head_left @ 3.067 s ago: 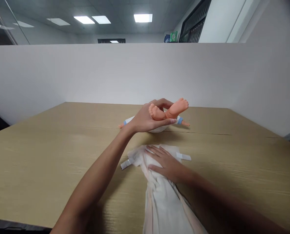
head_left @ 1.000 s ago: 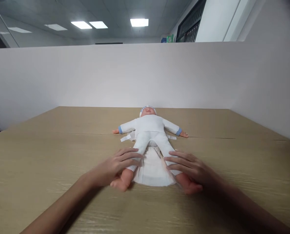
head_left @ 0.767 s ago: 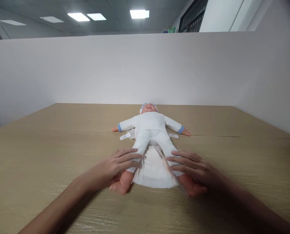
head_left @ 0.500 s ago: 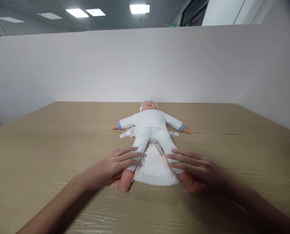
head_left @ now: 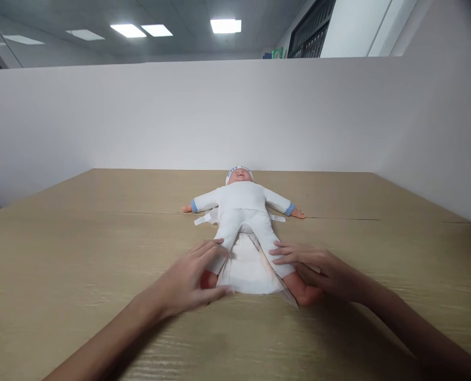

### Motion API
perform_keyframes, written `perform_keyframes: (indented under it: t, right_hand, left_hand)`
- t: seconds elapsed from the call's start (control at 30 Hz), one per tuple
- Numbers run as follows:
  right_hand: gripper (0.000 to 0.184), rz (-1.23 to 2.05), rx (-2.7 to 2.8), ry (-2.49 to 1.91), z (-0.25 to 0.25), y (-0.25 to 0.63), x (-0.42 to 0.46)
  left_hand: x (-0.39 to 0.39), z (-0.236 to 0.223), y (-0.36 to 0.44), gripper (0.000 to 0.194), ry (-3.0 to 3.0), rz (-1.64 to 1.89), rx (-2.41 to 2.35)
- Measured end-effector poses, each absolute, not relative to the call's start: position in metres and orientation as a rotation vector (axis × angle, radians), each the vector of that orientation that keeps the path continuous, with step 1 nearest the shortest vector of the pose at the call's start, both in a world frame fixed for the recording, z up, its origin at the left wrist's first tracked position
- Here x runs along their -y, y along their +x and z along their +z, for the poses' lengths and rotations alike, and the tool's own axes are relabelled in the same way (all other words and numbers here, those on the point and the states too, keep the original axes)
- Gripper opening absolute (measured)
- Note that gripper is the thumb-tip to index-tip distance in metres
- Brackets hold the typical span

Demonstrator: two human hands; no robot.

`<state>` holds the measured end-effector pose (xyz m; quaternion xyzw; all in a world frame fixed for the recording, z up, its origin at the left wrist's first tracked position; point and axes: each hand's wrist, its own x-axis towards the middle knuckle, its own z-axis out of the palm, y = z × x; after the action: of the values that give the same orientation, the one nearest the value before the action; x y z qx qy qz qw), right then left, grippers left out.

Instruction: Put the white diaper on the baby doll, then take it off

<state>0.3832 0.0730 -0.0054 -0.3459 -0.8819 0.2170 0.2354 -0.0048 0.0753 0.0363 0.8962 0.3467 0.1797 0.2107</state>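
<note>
In the head view, a doll (head_left: 243, 196) lies on its back on the counter (head_left: 100, 254), arms spread and its banded cap (head_left: 232, 172) towards the white wall (head_left: 179, 116). A white diaper (head_left: 251, 270) lies beneath its hips, the front part opened out flat between the legs. One tape tab (head_left: 202, 219) sticks out on the left of the waist, and another tab (head_left: 277, 217) on the right; neither is fastened across the front.

The left hand (head_left: 185, 278) is held wide, its fingertips over the doll's leg on that side and its thumb reaching across to the diaper's near edge; whether the thumb touches it, I cannot tell. The right hand (head_left: 330, 272) is loosely open, with its fingers spread over the other leg near the knee. Neither hand is closed round anything.

The step in hand seems to be keeping the legs parted and settled on either side of the diaper. From here, any move calls for a light touch, so that the legs stay apart and the thin front edge does not fold or get dragged from under the hips.
</note>
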Motion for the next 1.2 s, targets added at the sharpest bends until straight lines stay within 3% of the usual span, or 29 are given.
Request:
perform_keyframes:
  t: [0.1,0.33,0.53,0.6,0.8,1.0,1.2]
  right_hand:
    - [0.043,0.544,2.417,-1.075,0.004,0.372,-0.059]
    - [0.077,0.055,2.464,-1.196,-0.011,0.337,-0.033]
    - [0.056,-0.171,2.363,-1.227,-0.029,0.317,-0.036]
    - [0.051,-0.158,2.330,-1.250,-0.027,0.314,-0.040]
    - [0.031,0.033,2.152,-1.340,-0.004,0.318,-0.067]
    - [0.042,0.230,1.939,-1.298,0.019,0.318,-0.113]
    - [0.031,0.491,1.678,-1.451,0.035,0.308,-0.183]
  left_hand:
    - [-0.068,0.032,0.006,0.064,2.566,0.531,-1.025]
    - [-0.059,0.019,0.020,0.032,2.634,0.512,-1.133]
    - [-0.066,0.017,0.021,0.011,2.657,0.486,-1.167]
    - [-0.070,0.023,0.020,0.005,2.604,0.510,-1.160]
    - [-0.089,0.046,0.025,0.020,2.399,0.709,-1.127]
    - [-0.141,0.062,0.041,0.035,2.248,0.983,-1.063]
    - [-0.220,0.054,0.057,0.033,1.869,1.021,-1.095]
